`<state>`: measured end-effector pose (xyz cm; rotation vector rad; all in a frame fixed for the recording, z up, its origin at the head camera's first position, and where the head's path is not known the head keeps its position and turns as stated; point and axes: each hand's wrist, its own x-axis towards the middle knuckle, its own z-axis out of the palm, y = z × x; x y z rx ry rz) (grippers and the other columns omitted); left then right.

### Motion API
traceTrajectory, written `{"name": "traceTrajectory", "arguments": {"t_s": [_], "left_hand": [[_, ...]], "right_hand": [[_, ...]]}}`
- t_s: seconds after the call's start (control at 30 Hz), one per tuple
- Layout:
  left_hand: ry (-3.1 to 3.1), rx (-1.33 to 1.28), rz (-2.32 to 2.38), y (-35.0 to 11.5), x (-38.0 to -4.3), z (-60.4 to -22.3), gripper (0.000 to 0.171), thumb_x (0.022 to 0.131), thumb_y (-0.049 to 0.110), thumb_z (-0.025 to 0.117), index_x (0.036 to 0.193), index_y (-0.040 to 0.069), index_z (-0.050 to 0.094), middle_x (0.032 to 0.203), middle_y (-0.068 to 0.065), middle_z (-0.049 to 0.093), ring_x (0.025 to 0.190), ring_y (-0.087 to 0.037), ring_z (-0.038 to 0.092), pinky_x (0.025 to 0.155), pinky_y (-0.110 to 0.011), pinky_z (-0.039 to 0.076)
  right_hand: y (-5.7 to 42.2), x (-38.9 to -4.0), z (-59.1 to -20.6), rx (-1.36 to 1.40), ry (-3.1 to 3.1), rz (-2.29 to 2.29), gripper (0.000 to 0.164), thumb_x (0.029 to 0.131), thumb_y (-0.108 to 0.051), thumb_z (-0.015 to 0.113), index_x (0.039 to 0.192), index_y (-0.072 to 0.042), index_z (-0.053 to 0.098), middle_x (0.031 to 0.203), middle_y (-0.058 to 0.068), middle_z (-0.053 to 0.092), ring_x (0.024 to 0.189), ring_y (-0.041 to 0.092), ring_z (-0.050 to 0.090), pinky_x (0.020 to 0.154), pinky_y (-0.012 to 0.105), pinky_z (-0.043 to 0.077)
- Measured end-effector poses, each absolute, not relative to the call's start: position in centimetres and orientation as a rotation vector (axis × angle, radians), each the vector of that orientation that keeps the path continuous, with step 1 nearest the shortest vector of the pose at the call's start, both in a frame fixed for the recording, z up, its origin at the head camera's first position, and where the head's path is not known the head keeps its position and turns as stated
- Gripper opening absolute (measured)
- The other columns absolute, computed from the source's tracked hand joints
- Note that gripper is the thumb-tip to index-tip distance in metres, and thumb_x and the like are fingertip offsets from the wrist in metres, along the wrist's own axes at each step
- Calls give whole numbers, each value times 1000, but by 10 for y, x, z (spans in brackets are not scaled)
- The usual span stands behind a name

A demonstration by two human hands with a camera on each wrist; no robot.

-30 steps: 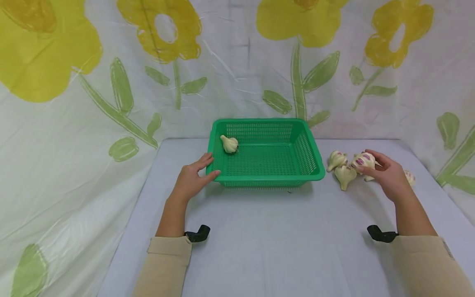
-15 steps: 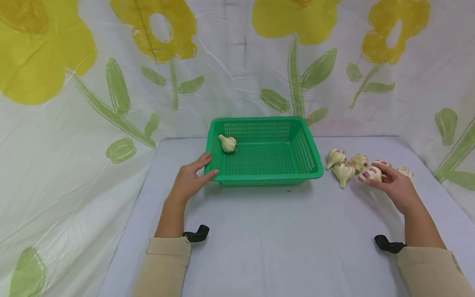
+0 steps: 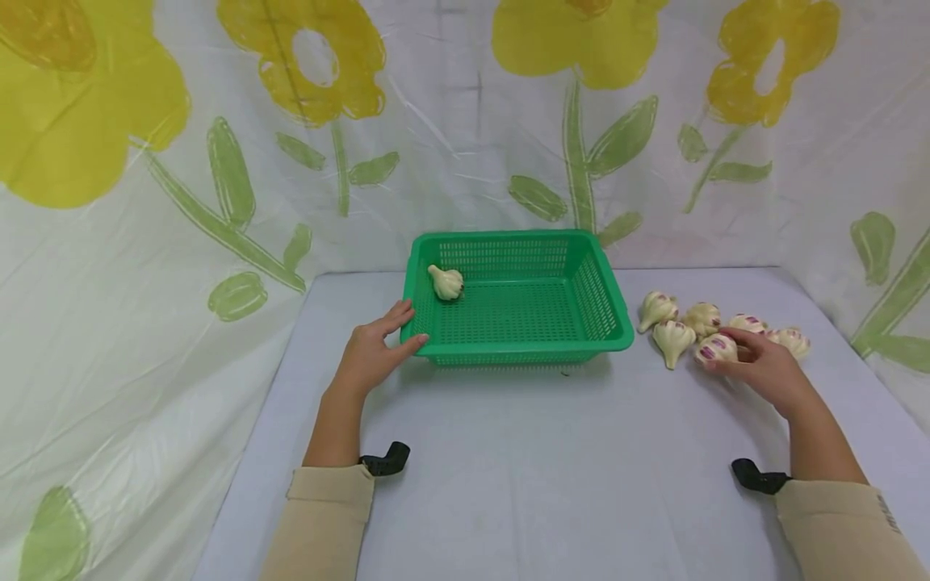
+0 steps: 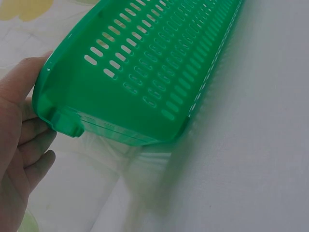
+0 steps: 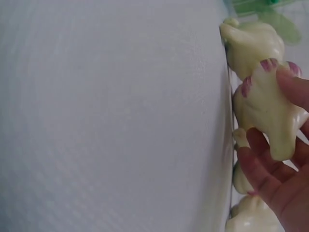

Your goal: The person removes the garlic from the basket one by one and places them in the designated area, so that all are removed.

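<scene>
A green plastic basket (image 3: 508,349) stands at the back middle of the table, with one garlic bulb (image 3: 446,284) at its left end. My left hand (image 3: 370,355) holds its front left corner, the thumb over the rim and fingers at the outer left side; in the left wrist view some fingertips (image 4: 46,162) are off the plastic. To the right, my right hand (image 3: 773,371) grips a purple-streaked garlic bulb (image 3: 715,349) between thumb and fingers. In the right wrist view the stem of this bulb (image 5: 275,106) points down towards the palm.
Several more garlic bulbs lie around the right hand, among them a pale one (image 3: 673,339) in front and another (image 3: 792,342) at the far right. A white sheet (image 3: 475,177) with painted flowers hangs behind the table (image 3: 523,468).
My right hand has carried the streaked bulb rightward and down, away from the group's middle, then slightly back left, uncovering bulbs behind it. The left hand stays at the basket corner.
</scene>
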<state>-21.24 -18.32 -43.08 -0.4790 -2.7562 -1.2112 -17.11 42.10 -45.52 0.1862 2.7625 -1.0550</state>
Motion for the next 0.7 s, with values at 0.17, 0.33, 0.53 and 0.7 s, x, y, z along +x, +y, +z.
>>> {"name": "traceTrajectory", "arguments": {"t_s": [0.17,0.33,0.53,0.7], "left_hand": [[-2752,-481,-1208,-184,-213,-432,67,90,49,68,142,10,54,152,6,44,143,-15,38,113,-45,38],[-2748,-485,-1209,-184,-214,-433,67,90,51,67,142,10,54,152,7,45,143,-14,38,113,-45,38],[-2753,-487,-1207,-184,-213,-432,67,90,50,68,142,11,54,152,6,44,143,-16,39,113,-46,39],[-2744,-491,-1210,-184,-213,-432,66,90,50,68,142,10,54,152,6,45,142,-16,40,112,-46,39]], "right_hand": [[416,-172,-454,165,2787,-1040,90,87,-51,70,154,-5,30,144,39,36,125,53,40,89,61,44],[416,-174,-455,144,2825,-1007,88,88,-45,73,152,-2,32,139,39,43,120,49,48,81,45,47],[416,-173,-457,150,2816,-1000,88,88,-46,71,152,0,31,138,39,43,120,50,48,83,51,48],[416,-173,-456,150,2822,-979,88,88,-48,71,151,0,33,137,37,45,118,49,49,83,51,49]]}}
